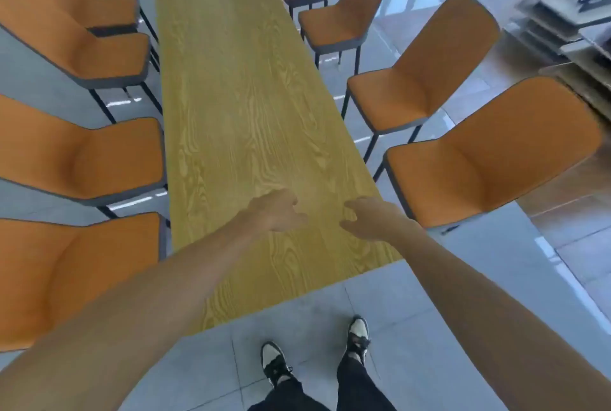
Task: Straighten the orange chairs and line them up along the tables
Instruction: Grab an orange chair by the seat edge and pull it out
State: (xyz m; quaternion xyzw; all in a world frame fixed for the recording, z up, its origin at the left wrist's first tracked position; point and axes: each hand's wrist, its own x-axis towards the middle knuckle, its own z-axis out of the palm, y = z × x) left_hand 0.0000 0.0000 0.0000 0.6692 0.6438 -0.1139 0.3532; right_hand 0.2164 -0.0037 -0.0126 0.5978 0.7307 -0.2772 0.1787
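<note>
A long wood-grain table (pixel 238 106) runs away from me. Orange chairs with dark frames stand along both sides. On the left, the nearest chair (pixel 82 271) and the one behind it (pixel 99 159) sit close to the table edge, with two more farther back. On the right, the nearest chair (pixel 479 159) is turned at an angle and stands apart from the table, as does the chair behind it (pixel 413 79). My left hand (pixel 277 212) and my right hand (pixel 370 218) hover over the table's near end, fingers loosely curled, holding nothing.
Grey tiled floor (pixel 429 311) surrounds the table's near end, where my feet stand. A stack of flat folded tables or boards (pixel 568 20) lies at the upper right. Two more orange chairs (pixel 334 23) stand farther along the right side.
</note>
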